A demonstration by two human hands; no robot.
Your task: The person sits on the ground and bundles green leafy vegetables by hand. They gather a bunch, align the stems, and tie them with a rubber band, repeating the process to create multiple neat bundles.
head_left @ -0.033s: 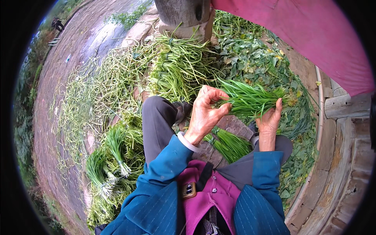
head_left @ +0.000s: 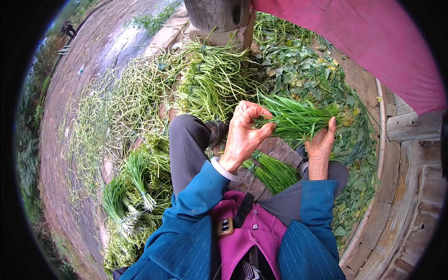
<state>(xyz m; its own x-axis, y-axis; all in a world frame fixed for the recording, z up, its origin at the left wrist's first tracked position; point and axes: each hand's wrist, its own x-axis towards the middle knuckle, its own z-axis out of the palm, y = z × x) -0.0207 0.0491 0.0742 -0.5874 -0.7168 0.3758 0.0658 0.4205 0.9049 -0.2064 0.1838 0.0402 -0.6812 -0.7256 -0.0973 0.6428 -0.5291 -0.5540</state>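
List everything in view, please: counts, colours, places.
Long leafy bunch: 1, green, centre right
Tied slender bunch: 1, green, ground at centre
Leafy bunches with white ends: at least 2, green, lower left
Tied heap of long stems: 1, pale green, upper centre
Loose long stems: many, pale green, left
Broad leaf heap: 1, green, upper right
Wooden post: 1, grey, top centre
Draped cloth: 1, pink, upper right
Wooden beams: several, brown, right
Left hand: 1, blue-sleeved, at long bunch's tips
Right hand: 1, blue-sleeved, holding long bunch

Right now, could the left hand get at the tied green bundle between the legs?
Probably yes: the left hand looks near the tied green bundle, whose middle shows uncovered, though that hand is at the tips of the held greens.
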